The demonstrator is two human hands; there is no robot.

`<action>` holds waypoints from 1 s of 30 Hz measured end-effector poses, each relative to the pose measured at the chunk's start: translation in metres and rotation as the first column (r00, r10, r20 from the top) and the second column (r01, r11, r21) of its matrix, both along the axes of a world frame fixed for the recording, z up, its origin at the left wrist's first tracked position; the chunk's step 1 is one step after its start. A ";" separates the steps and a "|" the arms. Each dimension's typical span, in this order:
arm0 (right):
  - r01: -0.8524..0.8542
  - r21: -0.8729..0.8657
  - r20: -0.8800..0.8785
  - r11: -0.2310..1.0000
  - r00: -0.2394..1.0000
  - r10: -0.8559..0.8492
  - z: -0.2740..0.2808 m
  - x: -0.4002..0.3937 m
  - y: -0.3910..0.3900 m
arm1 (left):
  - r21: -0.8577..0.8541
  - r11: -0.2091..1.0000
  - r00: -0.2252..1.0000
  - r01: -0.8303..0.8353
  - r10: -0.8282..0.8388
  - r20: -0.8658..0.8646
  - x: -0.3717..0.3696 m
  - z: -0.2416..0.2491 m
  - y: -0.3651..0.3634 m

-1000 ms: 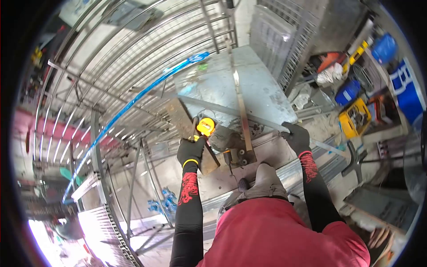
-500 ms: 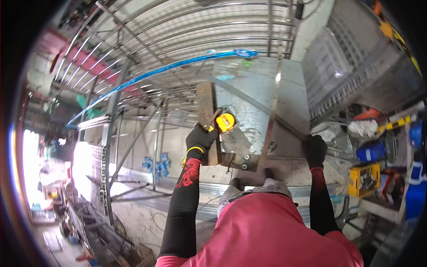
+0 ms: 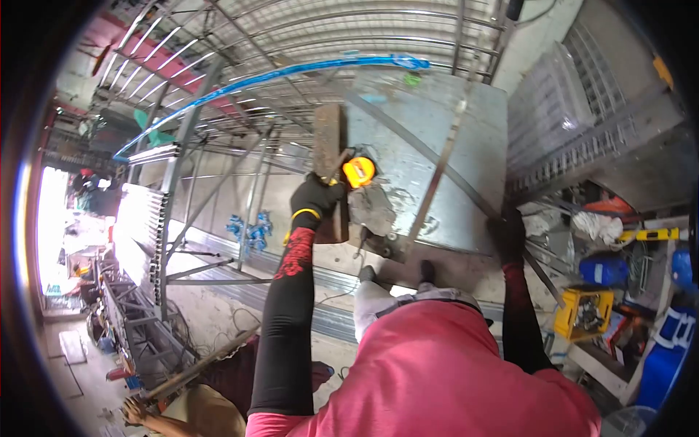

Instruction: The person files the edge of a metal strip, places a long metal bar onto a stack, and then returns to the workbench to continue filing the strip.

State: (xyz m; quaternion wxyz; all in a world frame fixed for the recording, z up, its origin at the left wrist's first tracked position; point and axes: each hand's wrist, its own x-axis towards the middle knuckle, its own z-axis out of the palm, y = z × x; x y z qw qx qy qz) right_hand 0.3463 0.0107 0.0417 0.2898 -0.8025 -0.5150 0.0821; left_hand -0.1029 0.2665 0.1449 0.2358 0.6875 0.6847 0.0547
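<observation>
My right hand, in a black glove, is closed around a long flat metal bar. The bar slants across the steel-topped workbench and continues past my fist on the near side. At the brown rusty block along the bench's left side is my left hand, also gloved. Its fingers are curled around a short dark piece that I cannot identify. Just right of those fingers, a yellow-orange tape measure rests on the bench. A second narrow strip crosses the bench and passes over the bar.
A blue-wrapped length spans the far side, before metal racks. Clear-wrapped stock stands right. A yellow crate and blue containers are near my right arm. At lower left, another person's hand is at a long bar.
My view has shifted, so the bench sits higher in the picture. Another person with a long bar has come into view at lower left. Both my hands keep their holds.
</observation>
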 end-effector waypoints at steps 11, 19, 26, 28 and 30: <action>-0.095 0.115 -0.145 0.989 0.983 0.111 0.032 0.026 -0.023 | 0.034 0.999 1.000 -0.005 0.005 0.005 0.003 -0.012 -0.007; 0.030 0.186 -0.052 0.982 0.998 -0.021 0.004 0.036 -0.052 | 0.107 0.991 0.996 0.086 -0.086 -0.013 0.000 -0.017 -0.005; 0.068 0.203 0.034 0.977 0.997 -0.076 -0.009 0.047 -0.064 | 0.164 0.986 0.995 0.032 -0.016 -0.097 -0.002 -0.023 -0.006; 0.069 0.186 0.015 0.980 0.997 -0.073 -0.010 0.054 -0.069 | 0.147 0.989 0.997 0.032 -0.020 -0.080 0.001 -0.022 -0.007; 0.037 0.125 -0.007 0.992 0.999 -0.036 -0.011 0.060 -0.072 | 0.117 0.993 0.999 0.010 -0.006 -0.036 -0.001 -0.021 -0.008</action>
